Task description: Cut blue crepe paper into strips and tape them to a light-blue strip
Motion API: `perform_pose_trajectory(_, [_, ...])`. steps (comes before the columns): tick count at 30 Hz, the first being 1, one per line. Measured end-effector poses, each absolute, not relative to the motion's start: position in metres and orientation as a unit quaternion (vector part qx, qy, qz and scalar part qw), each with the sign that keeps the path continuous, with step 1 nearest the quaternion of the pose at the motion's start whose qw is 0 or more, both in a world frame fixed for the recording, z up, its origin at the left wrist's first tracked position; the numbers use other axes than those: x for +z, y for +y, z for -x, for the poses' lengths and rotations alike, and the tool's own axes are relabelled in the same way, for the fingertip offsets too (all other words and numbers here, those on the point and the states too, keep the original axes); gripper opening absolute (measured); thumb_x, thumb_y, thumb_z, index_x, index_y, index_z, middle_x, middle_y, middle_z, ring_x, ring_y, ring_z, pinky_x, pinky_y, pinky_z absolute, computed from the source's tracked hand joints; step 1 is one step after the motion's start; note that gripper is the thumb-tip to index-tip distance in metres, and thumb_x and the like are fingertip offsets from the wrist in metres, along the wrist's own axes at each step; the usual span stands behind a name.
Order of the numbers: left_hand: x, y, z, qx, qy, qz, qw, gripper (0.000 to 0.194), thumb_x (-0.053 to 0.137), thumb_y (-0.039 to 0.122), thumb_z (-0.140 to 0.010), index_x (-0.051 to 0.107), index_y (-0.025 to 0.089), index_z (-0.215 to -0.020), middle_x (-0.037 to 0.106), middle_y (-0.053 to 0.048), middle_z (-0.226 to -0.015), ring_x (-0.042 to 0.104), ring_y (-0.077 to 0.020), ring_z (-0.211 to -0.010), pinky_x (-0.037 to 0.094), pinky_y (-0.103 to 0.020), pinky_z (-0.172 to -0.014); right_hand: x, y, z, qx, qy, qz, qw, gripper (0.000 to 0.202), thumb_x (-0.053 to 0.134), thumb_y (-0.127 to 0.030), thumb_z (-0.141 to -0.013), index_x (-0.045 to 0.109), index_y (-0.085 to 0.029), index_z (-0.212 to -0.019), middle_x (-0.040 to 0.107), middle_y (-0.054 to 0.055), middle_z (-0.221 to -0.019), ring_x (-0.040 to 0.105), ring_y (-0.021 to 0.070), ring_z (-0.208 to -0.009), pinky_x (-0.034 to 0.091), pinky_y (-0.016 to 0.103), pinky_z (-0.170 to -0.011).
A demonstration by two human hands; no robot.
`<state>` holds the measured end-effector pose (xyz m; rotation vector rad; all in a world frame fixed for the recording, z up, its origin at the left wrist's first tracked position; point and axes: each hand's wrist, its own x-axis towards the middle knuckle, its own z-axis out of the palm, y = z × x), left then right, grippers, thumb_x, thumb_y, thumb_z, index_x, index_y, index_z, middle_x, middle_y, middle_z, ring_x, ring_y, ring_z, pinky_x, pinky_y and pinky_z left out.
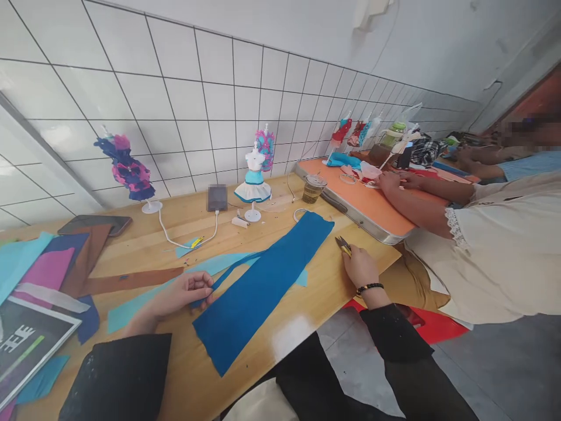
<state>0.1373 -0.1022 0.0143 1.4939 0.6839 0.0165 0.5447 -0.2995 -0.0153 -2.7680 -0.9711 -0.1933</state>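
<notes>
Head view: blue cloth (265,289) lies just beside the left hand (186,294) (pinching a narrow strip (224,276), apparently).

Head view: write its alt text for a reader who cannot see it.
The left hand pinches a narrow blue strip alongside a wide blue cloth on a wooden table, while the right hand holds snips. Small dressed mannequins stand behind; at right, a co-worker's hands work at an orange tabletop.
</notes>
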Motion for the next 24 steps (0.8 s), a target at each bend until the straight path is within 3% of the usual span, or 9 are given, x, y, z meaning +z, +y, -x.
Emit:
perform_pose_trajectory(3, [0.014, -0.102, -0.138, 0.005, 0.315, -0.663, 0.679, 0.034, 0.06, 0.048, -0.071, 0.045, 0.02, -0.084, 0.061, 0.0, -0.069, 0.054, -0.0129, -0.059, 0.035, -0.022, -0.046, -0.014, -0.293, -0.536, -0.102, -0.34, 0.923, 0.146, 0.037, 0.047, -0.031, -0.082, 0.056, -0.012, -0.112, 0.056, 0.02, -0.109, 0.045, 0.0335, -0.108, 0.033, 0.045, -0.085])
perform_pose_trajectory(6, [0.014, -0.102, -0.138, 0.004, 0.316, -0.665, 0.677, 0.035, 0.059, 0.049, -0.071, 0.045, 0.02, -0.083, 0.06, -0.001, -0.069, 0.052, -0.0123, -0.058, 0.035, -0.022, -0.046, -0.011, -0.281, -0.529, 0.002, -0.374, 0.875, 0.308, 0.041, 0.045, -0.03, -0.082, 0.051, -0.015, -0.12, 0.056, 0.017, -0.109, 0.048, 0.029, -0.104, 0.035, 0.044, -0.087])
perform_pose_trajectory(8, [0.015, -0.103, -0.138, 0.004, 0.316, -0.669, 0.673, 0.036, 0.059, 0.05, -0.071, 0.045, 0.02, -0.083, 0.059, -0.001, -0.069, 0.051, -0.0122, -0.057, 0.035, -0.023, -0.047, -0.011, -0.271, -0.524, 0.111, -0.376, 0.833, 0.39, 0.041, 0.043, -0.031, -0.082, 0.051, -0.016, -0.12, 0.061, 0.012, -0.097, 0.056, 0.0234, -0.088, 0.042, 0.039, -0.079])
perform_pose_trajectory(11, [0.016, -0.104, -0.138, 0.008, 0.314, -0.675, 0.667, 0.035, 0.059, 0.05, -0.071, 0.045, 0.02, -0.082, 0.059, 0.0, -0.069, 0.051, -0.0121, -0.057, 0.035, -0.023, -0.048, -0.012, -0.258, -0.518, 0.203, -0.365, 0.803, 0.425, 0.041, 0.044, -0.033, -0.081, 0.053, -0.015, -0.117, 0.063, 0.006, -0.078, 0.059, 0.0167, -0.062, 0.047, 0.03, -0.055])
perform_pose_trajectory(14, [0.016, -0.105, -0.137, 0.005, 0.306, -0.679, 0.667, 0.031, 0.057, 0.047, -0.074, 0.045, 0.02, -0.083, 0.059, 0.0, -0.069, 0.052, -0.0122, -0.058, 0.036, -0.023, -0.049, -0.011, -0.249, -0.511, 0.26, -0.344, 0.781, 0.453, 0.037, 0.047, -0.035, -0.08, 0.058, -0.012, -0.107, 0.064, 0.007, -0.072, 0.059, 0.0155, -0.057, 0.045, 0.025, -0.044])
perform_pose_trajectory(21, [0.017, -0.105, -0.137, 0.006, 0.294, -0.677, 0.675, 0.027, 0.057, 0.042, -0.075, 0.046, 0.02, -0.085, 0.059, 0.001, -0.068, 0.052, -0.0117, -0.059, 0.038, -0.022, -0.048, 0.013, -0.256, -0.502, 0.308, -0.325, 0.715, 0.537, 0.04, 0.055, -0.043, -0.078, 0.061, -0.014, -0.106, 0.064, 0.012, -0.1, 0.062, 0.0168, -0.078, 0.052, 0.028, -0.064])
perform_pose_trajectory(24, [0.016, -0.105, -0.137, 0.009, 0.29, -0.682, 0.671, 0.03, 0.057, 0.044, -0.074, 0.046, 0.02, -0.088, 0.059, 0.001, -0.067, 0.052, -0.0117, -0.058, 0.038, -0.022, -0.048, 0.028, -0.264, -0.495, 0.331, -0.303, 0.657, 0.606, 0.037, 0.061, -0.044, -0.074, 0.066, -0.017, -0.099, 0.064, 0.011, -0.102, 0.061, 0.0192, -0.088, 0.052, 0.032, -0.075])
